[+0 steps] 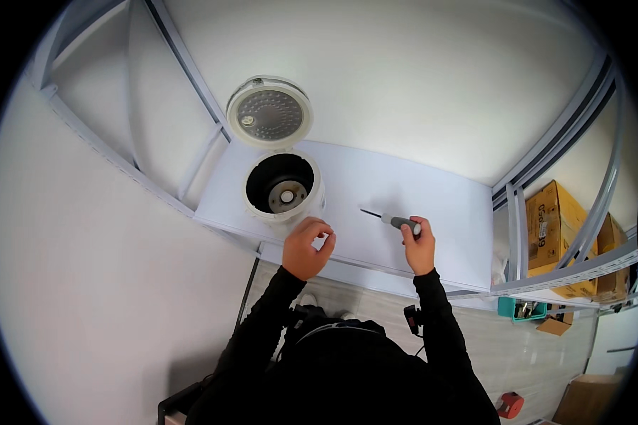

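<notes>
A white rice cooker stands on the shelf left of the middle. Its lid is raised and tilted back, showing a dimpled metal inner plate. No inner pot sits inside; a round heating plate with a central button shows at the bottom of the dark cavity. My left hand is just in front of the cooker, fingers curled toward the thumb; whatever they may hold is hidden. My right hand grips a screwdriver by its grey handle, the dark shaft pointing left above the shelf.
The white shelf board reaches right to metal uprights. Beyond them are yellow cardboard boxes and a teal bin holding small items. A red object lies on the floor at lower right. A white wall rises behind the shelf.
</notes>
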The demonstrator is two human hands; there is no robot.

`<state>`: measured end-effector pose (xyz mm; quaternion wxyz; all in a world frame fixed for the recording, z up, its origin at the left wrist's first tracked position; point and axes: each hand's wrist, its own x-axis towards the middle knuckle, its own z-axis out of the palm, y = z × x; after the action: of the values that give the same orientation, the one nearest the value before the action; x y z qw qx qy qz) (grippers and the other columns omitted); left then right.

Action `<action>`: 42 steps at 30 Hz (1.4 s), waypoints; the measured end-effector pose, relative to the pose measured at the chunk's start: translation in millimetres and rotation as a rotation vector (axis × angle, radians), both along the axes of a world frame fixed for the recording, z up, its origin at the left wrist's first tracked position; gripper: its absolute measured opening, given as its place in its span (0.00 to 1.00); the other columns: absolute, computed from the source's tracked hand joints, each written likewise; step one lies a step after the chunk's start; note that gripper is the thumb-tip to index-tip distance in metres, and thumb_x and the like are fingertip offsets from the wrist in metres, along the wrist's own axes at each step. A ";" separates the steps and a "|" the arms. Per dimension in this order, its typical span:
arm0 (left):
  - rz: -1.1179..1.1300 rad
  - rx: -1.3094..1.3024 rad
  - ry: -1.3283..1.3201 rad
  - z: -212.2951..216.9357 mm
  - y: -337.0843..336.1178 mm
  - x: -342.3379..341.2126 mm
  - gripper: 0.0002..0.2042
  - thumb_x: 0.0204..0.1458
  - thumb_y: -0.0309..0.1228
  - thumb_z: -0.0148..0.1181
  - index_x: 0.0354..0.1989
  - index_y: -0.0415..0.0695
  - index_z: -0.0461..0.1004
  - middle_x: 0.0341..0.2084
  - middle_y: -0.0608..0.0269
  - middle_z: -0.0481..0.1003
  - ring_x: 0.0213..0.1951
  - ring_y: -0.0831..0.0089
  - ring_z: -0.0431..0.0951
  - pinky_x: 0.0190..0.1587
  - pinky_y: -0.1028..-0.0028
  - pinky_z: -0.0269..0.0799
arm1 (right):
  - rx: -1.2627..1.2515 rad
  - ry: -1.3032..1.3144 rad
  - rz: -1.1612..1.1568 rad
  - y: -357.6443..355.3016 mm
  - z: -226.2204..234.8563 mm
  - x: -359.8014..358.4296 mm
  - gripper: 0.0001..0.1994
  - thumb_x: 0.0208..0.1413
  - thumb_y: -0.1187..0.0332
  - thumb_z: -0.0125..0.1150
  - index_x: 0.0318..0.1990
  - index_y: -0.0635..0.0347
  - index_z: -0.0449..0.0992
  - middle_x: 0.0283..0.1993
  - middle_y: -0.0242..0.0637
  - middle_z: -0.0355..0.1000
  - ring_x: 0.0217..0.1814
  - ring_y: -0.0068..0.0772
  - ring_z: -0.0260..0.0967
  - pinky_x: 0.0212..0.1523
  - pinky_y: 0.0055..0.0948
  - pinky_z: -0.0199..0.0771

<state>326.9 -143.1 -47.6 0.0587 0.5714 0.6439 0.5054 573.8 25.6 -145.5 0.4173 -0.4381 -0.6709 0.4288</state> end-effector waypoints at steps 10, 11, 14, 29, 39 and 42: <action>0.180 0.115 0.198 -6.8 -24.8 -20.1 0.06 0.47 0.23 0.69 0.33 0.43 0.79 0.38 0.59 0.81 0.42 0.55 0.81 0.44 0.62 0.78 | 0.344 0.437 0.169 -16.3 98.1 -31.8 0.17 0.70 0.60 0.60 0.57 0.63 0.70 0.55 0.40 0.68 0.44 0.27 0.71 0.45 0.26 0.74; 0.194 0.121 0.202 -6.8 -28.1 -27.4 0.06 0.47 0.23 0.69 0.33 0.43 0.79 0.38 0.59 0.81 0.43 0.54 0.80 0.45 0.61 0.77 | 0.371 0.441 0.189 -15.7 100.2 -36.3 0.19 0.71 0.57 0.59 0.57 0.63 0.69 0.56 0.41 0.68 0.43 0.28 0.71 0.43 0.27 0.75; 0.295 0.131 0.203 -10.5 -39.3 -47.8 0.08 0.46 0.22 0.69 0.35 0.43 0.79 0.42 0.57 0.81 0.47 0.52 0.80 0.49 0.59 0.77 | 0.474 0.465 0.288 -21.0 123.4 -64.9 0.22 0.73 0.52 0.52 0.59 0.62 0.65 0.57 0.45 0.68 0.39 0.30 0.73 0.39 0.29 0.76; 0.273 -0.060 0.158 -18.2 -38.2 -152.5 0.25 0.48 0.29 0.74 0.58 0.41 0.78 0.67 0.47 0.70 0.70 0.47 0.67 0.68 0.56 0.66 | 0.253 0.189 0.506 -40.5 115.2 -220.9 0.22 0.68 0.72 0.61 0.63 0.61 0.58 0.54 0.42 0.75 0.45 0.33 0.76 0.45 0.31 0.76; 0.088 -0.060 0.119 -30.1 -17.8 -202.8 0.25 0.47 0.34 0.75 0.56 0.42 0.79 0.68 0.46 0.67 0.70 0.43 0.64 0.68 0.51 0.64 | 0.206 0.068 0.423 -48.0 101.4 -258.7 0.21 0.67 0.69 0.63 0.61 0.61 0.62 0.47 0.41 0.79 0.38 0.37 0.81 0.41 0.33 0.80; 0.042 -0.099 0.094 -34.6 -15.9 -212.4 0.24 0.47 0.34 0.76 0.54 0.44 0.79 0.69 0.48 0.66 0.70 0.45 0.64 0.68 0.52 0.64 | 0.124 0.008 0.455 -49.2 106.8 -261.7 0.22 0.68 0.69 0.62 0.63 0.63 0.59 0.54 0.40 0.76 0.45 0.29 0.76 0.44 0.28 0.77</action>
<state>114.5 -159.0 -82.2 0.0460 0.5775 0.6820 0.4465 312.1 -23.5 -38.7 0.3384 -0.2475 -0.7758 0.4716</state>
